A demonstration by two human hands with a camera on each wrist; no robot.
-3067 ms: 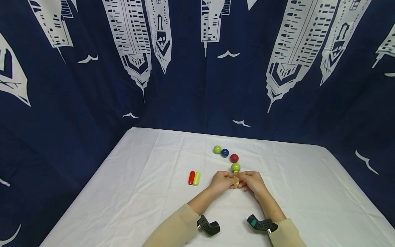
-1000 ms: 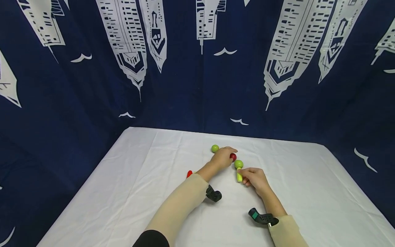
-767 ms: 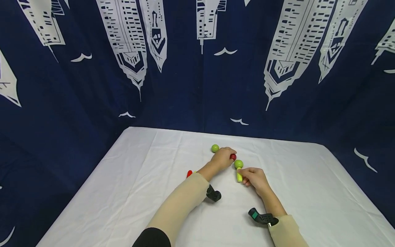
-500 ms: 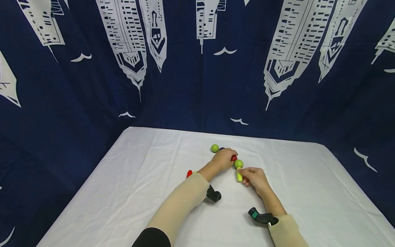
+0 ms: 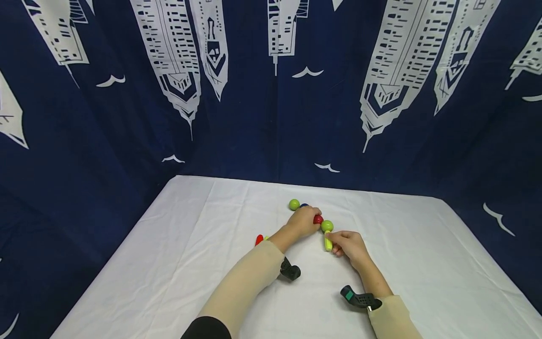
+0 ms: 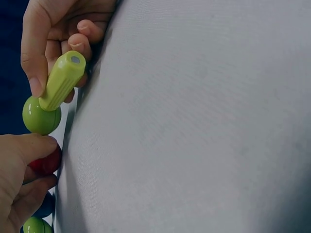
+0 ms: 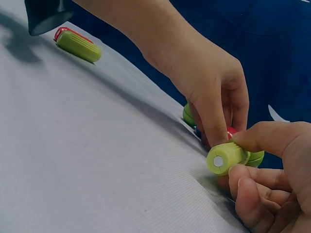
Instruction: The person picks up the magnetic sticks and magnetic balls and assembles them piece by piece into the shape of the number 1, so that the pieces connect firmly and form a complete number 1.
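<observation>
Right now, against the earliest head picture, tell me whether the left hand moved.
Yes: the left hand has moved forward, nearer the white table's far edge, and now pinches the red ball.

- Free passage: white tablecloth [image 5: 423, 254], right of my right hand [image 5: 349, 245] — broad.
- Also free: tablecloth left of red stick [image 5: 259, 239].
- Obstacle: my left sleeve [image 5: 243, 280], barring red stick from the right.
- Blocked: right hand to left hand [image 5: 304, 222] — nearer green ball [image 5: 327, 226], red ball [image 5: 318, 219], yellow-green stick [image 5: 328, 243].
</observation>
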